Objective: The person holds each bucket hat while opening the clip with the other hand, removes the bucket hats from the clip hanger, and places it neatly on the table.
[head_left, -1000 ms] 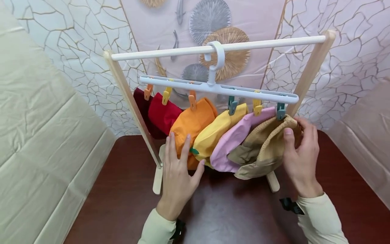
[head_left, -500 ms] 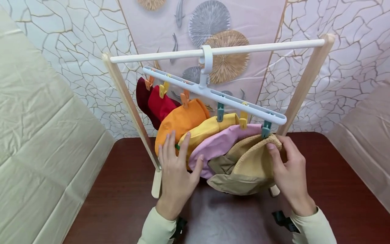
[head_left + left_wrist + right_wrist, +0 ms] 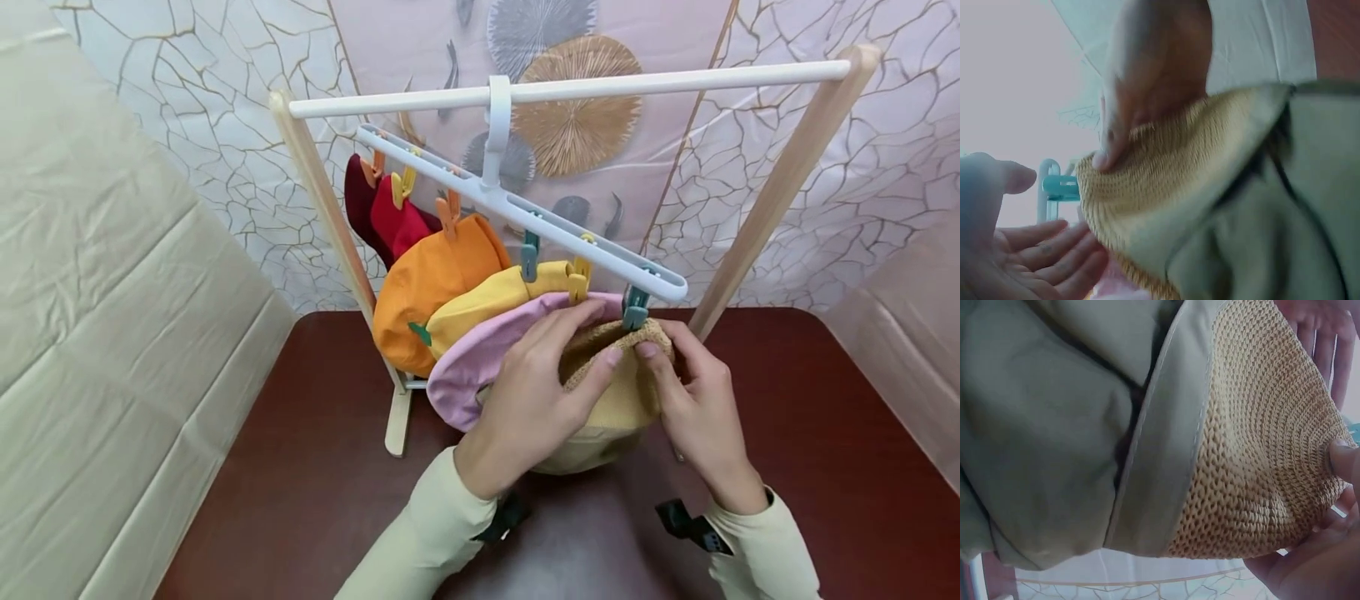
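A tan woven hat (image 3: 622,398) with an olive cloth part hangs from a teal clip (image 3: 635,310) at the near right end of a pale blue hanger (image 3: 491,197). My right hand (image 3: 697,408) pinches its woven edge beside the clip, thumb in front; the right wrist view shows the thumb (image 3: 1342,461) pressed on the weave. My left hand (image 3: 536,396) reaches across in front of the pink hat (image 3: 468,358), fingers and thumb spread around the hat's rim. In the left wrist view, the left hand's fingers (image 3: 1054,256) lie relaxed near the rim, with nothing between them and the thumb.
Yellow (image 3: 480,308), orange (image 3: 420,292), red (image 3: 397,221) and dark red (image 3: 362,200) hats hang further along the hanger, on orange, yellow and teal clips. A wooden rack (image 3: 787,175) with a white rod (image 3: 675,82) stands on the dark brown table (image 3: 300,500).
The hanger has swung, its right end coming nearer and lower. My right hand has moved left and pinches the woven hat; my left hand has left the orange hat's front and moved right to the woven one.
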`<control>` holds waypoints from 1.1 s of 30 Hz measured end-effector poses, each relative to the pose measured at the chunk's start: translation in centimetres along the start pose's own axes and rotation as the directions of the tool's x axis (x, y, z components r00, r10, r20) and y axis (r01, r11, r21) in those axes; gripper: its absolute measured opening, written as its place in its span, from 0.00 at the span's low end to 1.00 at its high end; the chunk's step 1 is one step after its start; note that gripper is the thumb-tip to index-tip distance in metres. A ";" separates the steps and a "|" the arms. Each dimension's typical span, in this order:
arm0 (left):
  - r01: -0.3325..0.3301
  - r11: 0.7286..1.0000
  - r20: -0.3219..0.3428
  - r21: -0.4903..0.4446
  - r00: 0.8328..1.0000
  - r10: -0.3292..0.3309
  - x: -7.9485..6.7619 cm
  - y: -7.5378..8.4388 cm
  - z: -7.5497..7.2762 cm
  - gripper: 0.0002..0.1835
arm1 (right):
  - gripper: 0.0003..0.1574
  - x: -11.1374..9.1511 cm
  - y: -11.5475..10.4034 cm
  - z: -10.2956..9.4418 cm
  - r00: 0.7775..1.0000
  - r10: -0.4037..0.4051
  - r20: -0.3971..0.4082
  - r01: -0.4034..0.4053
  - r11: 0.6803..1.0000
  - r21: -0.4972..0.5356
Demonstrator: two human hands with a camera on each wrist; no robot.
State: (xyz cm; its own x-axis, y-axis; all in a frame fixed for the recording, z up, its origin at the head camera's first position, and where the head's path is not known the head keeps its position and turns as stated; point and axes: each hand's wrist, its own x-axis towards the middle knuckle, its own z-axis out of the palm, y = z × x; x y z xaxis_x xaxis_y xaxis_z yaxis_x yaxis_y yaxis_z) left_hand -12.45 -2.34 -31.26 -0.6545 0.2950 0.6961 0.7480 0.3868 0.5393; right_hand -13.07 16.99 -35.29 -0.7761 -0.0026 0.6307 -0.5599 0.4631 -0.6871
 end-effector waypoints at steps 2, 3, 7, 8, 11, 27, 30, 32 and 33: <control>0.043 0.998 0.033 -0.045 0.999 -0.042 0.4 -0.1 0.3 0.26 | 0.16 0.1 0.1 0.2 1.000 0.015 0.000 -0.015 1.000 0.012; 0.061 0.996 0.042 -0.068 0.997 -0.059 0.6 -0.2 0.4 0.26 | 0.16 0.1 0.1 0.3 1.000 0.018 -0.001 -0.018 1.000 0.018; 0.104 0.972 0.045 -0.211 0.994 -0.096 2.0 -0.4 0.5 0.22 | 0.16 1.1 0.1 0.1 1.000 0.015 0.005 -0.015 0.999 0.039; 0.110 0.965 0.046 -0.238 0.994 -0.102 2.3 -0.4 0.5 0.21 | 0.16 1.3 0.1 0.1 1.000 0.013 0.010 -0.013 0.999 0.049; 0.139 0.945 0.073 -0.295 0.990 -0.123 2.8 -0.5 0.6 0.19 | 0.14 1.5 0.1 0.1 0.999 0.027 0.029 -0.029 0.996 0.081; 0.236 0.846 0.180 -0.478 0.969 -0.168 3.7 -0.7 1.8 0.20 | 0.14 0.9 0.3 -0.7 0.993 0.041 0.114 -0.046 0.998 0.041; 0.257 0.825 0.169 -0.503 0.966 -0.198 3.7 -0.7 1.9 0.19 | 0.15 0.8 0.4 -0.7 0.993 0.015 0.113 -0.019 0.999 0.034; 0.266 0.816 0.155 -0.513 0.964 -0.217 3.6 -0.7 2.1 0.19 | 0.17 0.7 0.6 -0.7 0.993 0.001 0.116 -0.004 1.000 0.028; 0.270 0.813 0.147 -0.516 0.963 -0.226 3.6 -0.7 2.2 0.19 | 0.17 0.7 0.6 -0.6 0.993 -0.007 0.116 0.004 1.000 0.027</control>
State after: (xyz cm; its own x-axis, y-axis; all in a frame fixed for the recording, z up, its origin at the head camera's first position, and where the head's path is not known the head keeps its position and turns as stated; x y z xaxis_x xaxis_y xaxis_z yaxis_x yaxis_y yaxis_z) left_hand -15.55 0.36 -30.18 -0.8155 0.3255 0.4786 0.4885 -0.0565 0.8707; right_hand -13.76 17.86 -35.08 -0.8006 -0.1090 0.5892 -0.5705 0.4393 -0.6939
